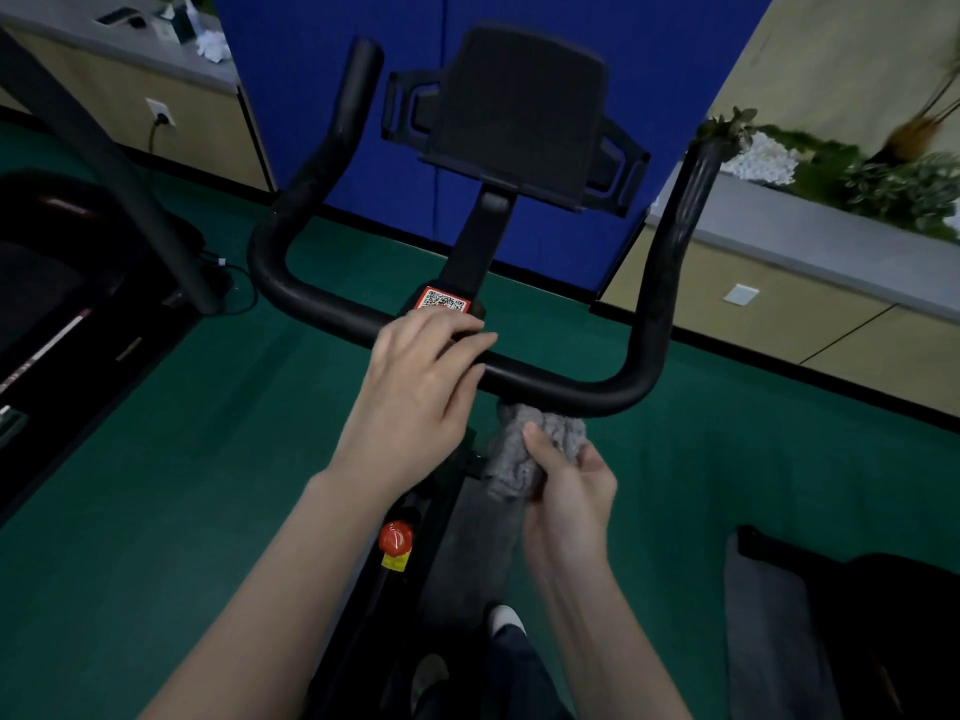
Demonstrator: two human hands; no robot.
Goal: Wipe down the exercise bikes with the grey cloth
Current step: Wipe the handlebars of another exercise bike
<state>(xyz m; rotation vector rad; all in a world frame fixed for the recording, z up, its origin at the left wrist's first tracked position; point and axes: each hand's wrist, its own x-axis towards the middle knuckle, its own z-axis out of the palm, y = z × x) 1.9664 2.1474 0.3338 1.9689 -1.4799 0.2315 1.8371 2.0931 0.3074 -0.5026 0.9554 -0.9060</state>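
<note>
Right hand is sitting closest, bunching the grey cloth in a curled grip with the thumb pinning it, just under the handlebar of the exercise bike. Left hand is lying over the bar's middle, fingers fairly straight, partly covering the QR sticker. Cloth is looking soft, light and floppy, so I'm guessing wadding it in the palm beats pinching a corner. Can't tell if it's actually touching the bar. Saddle and pedals are getting cut off, a red knob is peeking past the left wrist, and everything's looking dim.
</note>
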